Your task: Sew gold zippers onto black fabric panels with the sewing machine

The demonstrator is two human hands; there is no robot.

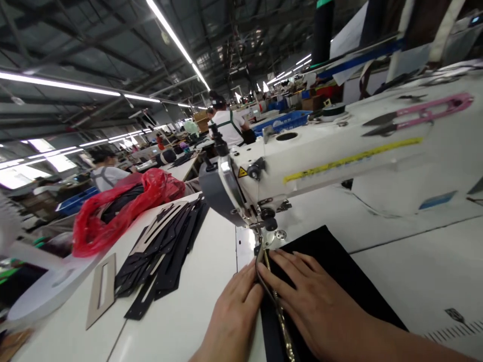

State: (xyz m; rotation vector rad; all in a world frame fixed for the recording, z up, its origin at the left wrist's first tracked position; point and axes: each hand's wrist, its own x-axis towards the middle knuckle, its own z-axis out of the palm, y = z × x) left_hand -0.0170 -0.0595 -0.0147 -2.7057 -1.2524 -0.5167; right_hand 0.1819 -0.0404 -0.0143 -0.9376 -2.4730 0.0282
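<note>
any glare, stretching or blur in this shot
Head view: the ceiling light and left-hand window blow out white; head view: the white stand looks stretched at the left edge; head view: left hand and right hand look fairly sharp.

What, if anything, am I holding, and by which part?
Your right hand lies flat on the black fabric beside the gold metal zipper, no visible grip. Your left hand sits left of the zipper; any pinch can't be told.

Sewing machine (302, 153) right on tabletop (181, 327). Fabric (339, 266) near, reaching its presser foot (260, 239); zipper (283, 327) lengthwise on fabric. Left hand (236, 314) left of zipper, right hand (320, 299) right, on fabric. Strip pile (166, 256) left of machine, 1 bag (124, 216) far of pile. Snips (418, 108) on machine.
</note>
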